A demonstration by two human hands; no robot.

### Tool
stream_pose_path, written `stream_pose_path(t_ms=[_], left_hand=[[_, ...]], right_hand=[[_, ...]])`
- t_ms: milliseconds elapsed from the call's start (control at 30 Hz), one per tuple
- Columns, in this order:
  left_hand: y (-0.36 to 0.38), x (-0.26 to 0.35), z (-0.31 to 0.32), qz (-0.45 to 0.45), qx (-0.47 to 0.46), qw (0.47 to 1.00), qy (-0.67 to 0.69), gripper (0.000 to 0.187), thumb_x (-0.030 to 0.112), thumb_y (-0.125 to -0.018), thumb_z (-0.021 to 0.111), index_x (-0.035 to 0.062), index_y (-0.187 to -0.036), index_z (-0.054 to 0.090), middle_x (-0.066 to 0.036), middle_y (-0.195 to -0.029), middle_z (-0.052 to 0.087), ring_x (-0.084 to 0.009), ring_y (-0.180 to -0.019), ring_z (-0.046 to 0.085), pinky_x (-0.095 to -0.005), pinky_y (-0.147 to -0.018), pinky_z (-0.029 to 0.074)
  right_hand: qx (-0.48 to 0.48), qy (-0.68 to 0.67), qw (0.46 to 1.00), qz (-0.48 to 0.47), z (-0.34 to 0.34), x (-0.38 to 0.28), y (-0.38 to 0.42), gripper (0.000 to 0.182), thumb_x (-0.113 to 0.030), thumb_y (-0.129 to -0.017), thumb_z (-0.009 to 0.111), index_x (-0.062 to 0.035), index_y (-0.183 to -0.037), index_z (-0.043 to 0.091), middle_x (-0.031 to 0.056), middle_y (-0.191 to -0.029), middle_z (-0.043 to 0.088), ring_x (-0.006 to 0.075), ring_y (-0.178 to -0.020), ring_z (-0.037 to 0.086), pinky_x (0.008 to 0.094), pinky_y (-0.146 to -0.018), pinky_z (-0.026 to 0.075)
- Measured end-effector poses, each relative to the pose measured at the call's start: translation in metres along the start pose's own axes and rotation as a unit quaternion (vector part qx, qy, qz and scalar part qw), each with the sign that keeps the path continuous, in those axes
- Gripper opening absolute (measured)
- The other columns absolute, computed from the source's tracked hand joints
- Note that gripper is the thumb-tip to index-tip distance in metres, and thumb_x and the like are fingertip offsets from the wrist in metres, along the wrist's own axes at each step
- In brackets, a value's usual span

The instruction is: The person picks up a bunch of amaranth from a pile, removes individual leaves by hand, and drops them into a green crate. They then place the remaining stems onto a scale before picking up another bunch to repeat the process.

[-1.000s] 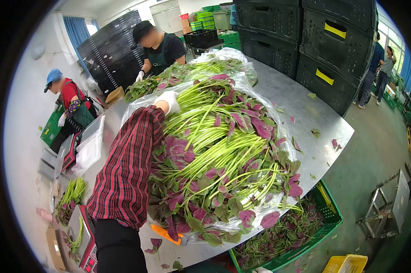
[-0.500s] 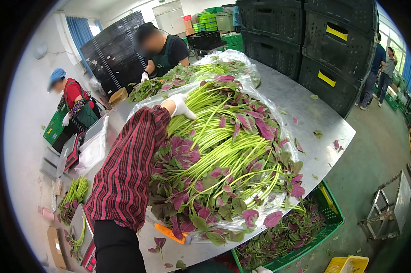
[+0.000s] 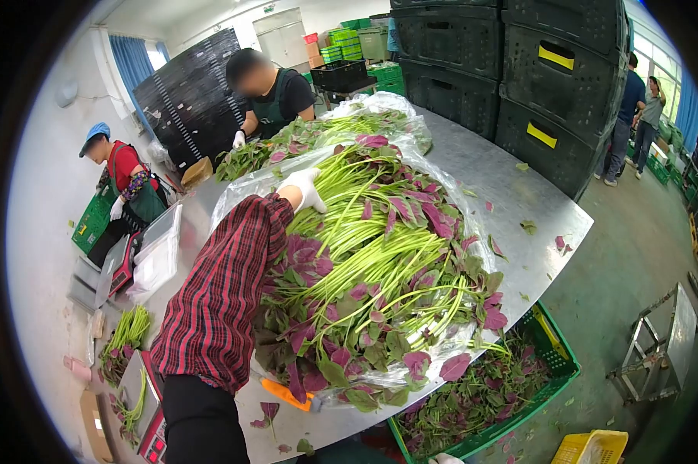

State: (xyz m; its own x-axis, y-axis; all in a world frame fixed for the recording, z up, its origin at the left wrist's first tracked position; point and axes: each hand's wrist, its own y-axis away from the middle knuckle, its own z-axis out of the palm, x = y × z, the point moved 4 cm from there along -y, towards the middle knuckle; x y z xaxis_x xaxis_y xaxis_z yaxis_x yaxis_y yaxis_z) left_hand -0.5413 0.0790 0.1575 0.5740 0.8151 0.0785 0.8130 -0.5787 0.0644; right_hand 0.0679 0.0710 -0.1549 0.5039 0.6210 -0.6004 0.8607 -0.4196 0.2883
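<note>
A large heap of red amaranth [image 3: 380, 255], with green stems and purple leaves, lies on clear plastic sheeting [image 3: 473, 209] on the metal table. My left hand [image 3: 306, 189], in a white glove, is at the heap's upper left side with its fingers curled against the stems; the fingertips are partly hidden. A checked red sleeve covers that forearm. Only a sliver of my right hand [image 3: 445, 458], also white-gloved, shows at the bottom edge beside the green crate [image 3: 569, 371], which holds more amaranth leaves. Its fingers are out of sight.
An orange object [image 3: 286, 393] lies under the heap's near edge. At left are a scale [image 3: 154, 437] and a small amaranth bunch [image 3: 125, 340]. Black crates [image 3: 550, 93] stand at the table's far right. A co-worker [image 3: 275, 93] handles greens across the table.
The whole view shifts slightly left. My left hand stays against the stems, and the heap looks nearly the same. The co-worker at far left has turned slightly.
</note>
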Motion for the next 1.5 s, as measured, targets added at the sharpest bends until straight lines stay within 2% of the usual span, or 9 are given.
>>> stream_pose_path(t_ms=[267,533,600,733,833,900,1000,1333,1500], left_hand=[[-0.002,0.024,-0.025,0.016,0.004,0.999,-0.028,0.092,0.023,-0.048,0.082,0.0056,-0.129,0.043,-0.017,-0.125,0.051,-0.0287,-0.113,0.052,-0.0349,-0.092,0.043],[0.012,0.033,0.000,-0.004,-0.035,0.991,0.128,0.098,0.026,-0.047,0.084,0.0039,-0.132,0.040,-0.019,-0.123,0.053,-0.0274,-0.113,0.052,-0.0333,-0.094,0.041],[0.011,0.040,0.022,0.087,-0.044,0.947,0.307,0.102,0.029,-0.047,0.086,0.0080,-0.134,0.038,-0.018,-0.122,0.054,-0.0284,-0.113,0.051,-0.0334,-0.095,0.040],[0.040,0.069,0.043,0.020,0.047,0.978,0.202,0.110,0.030,-0.050,0.087,0.0185,-0.141,0.026,-0.019,-0.127,0.050,-0.0315,-0.116,0.049,-0.0348,-0.098,0.038],[0.060,0.089,0.040,0.011,0.064,0.992,0.109,0.093,0.021,-0.064,0.078,0.0279,-0.141,0.026,-0.018,-0.119,0.055,-0.0315,-0.109,0.054,-0.0375,-0.092,0.043],[0.063,0.094,0.035,-0.039,0.060,0.997,0.014,0.077,0.008,-0.075,0.060,0.0345,-0.139,0.027,-0.016,-0.109,0.060,-0.0310,-0.098,0.060,-0.0395,-0.083,0.047],[0.050,0.088,0.040,-0.019,0.109,0.994,-0.020,0.086,0.009,-0.067,0.065,0.0366,-0.139,0.026,-0.017,-0.097,0.063,-0.0326,-0.088,0.062,-0.0404,-0.074,0.050],[0.056,0.085,0.027,-0.037,0.141,0.989,0.002,0.074,0.003,-0.072,0.054,0.0344,-0.136,0.033,-0.018,-0.099,0.063,-0.0331,-0.092,0.061,-0.0414,-0.078,0.048],[0.055,0.088,0.034,-0.031,0.180,0.981,-0.061,0.052,0.007,-0.083,0.043,0.0274,-0.131,0.042,-0.012,-0.094,0.065,-0.0280,-0.086,0.064,-0.0386,-0.074,0.049]], right_hand=[[0.017,-0.003,1.000,-0.001,0.000,0.011,0.006,0.023,-0.025,-0.082,0.058,-0.0041,-0.075,0.061,0.0190,-0.069,0.061,0.0369,-0.065,0.059,0.0436,-0.059,0.048],[0.018,-0.019,1.000,0.013,0.001,0.014,0.012,0.021,-0.024,-0.082,0.058,-0.0045,-0.075,0.061,0.0192,-0.071,0.061,0.0370,-0.065,0.059,0.0439,-0.059,0.048],[0.024,-0.020,0.999,0.009,0.000,0.014,0.014,0.021,-0.024,-0.082,0.057,-0.0045,-0.075,0.061,0.0193,-0.071,0.061,0.0371,-0.065,0.059,0.0441,-0.059,0.048],[0.036,-0.024,0.999,0.005,0.000,0.017,0.019,0.021,-0.024,-0.082,0.057,-0.0047,-0.075,0.060,0.0194,-0.070,0.061,0.0373,-0.065,0.059,0.0445,-0.059,0.047],[0.032,-0.023,0.999,0.014,-0.001,0.019,0.023,0.020,-0.024,-0.082,0.057,-0.0048,-0.075,0.060,0.0194,-0.071,0.061,0.0372,-0.066,0.059,0.0447,-0.059,0.047],[0.028,-0.019,0.999,0.022,-0.004,0.020,0.025,0.020,-0.023,-0.082,0.057,-0.0049,-0.075,0.061,0.0195,-0.071,0.061,0.0372,-0.066,0.059,0.0448,-0.059,0.047],[0.034,-0.025,0.999,0.028,-0.007,0.023,0.030,0.020,-0.023,-0.082,0.057,-0.0047,-0.076,0.061,0.0198,-0.071,0.060,0.0370,-0.066,0.059,0.0449,-0.060,0.047],[0.055,-0.035,0.998,0.024,-0.013,0.033,0.043,0.014,-0.019,-0.081,0.057,-0.0057,-0.080,0.061,0.0197,-0.070,0.060,0.0369,-0.064,0.058,0.0449,-0.057,0.046],[0.052,-0.019,0.998,0.014,-0.011,0.032,0.042,0.013,-0.019,-0.081,0.058,-0.0061,-0.078,0.060,0.0195,-0.067,0.059,0.0373,-0.061,0.057,0.0452,-0.056,0.045]])
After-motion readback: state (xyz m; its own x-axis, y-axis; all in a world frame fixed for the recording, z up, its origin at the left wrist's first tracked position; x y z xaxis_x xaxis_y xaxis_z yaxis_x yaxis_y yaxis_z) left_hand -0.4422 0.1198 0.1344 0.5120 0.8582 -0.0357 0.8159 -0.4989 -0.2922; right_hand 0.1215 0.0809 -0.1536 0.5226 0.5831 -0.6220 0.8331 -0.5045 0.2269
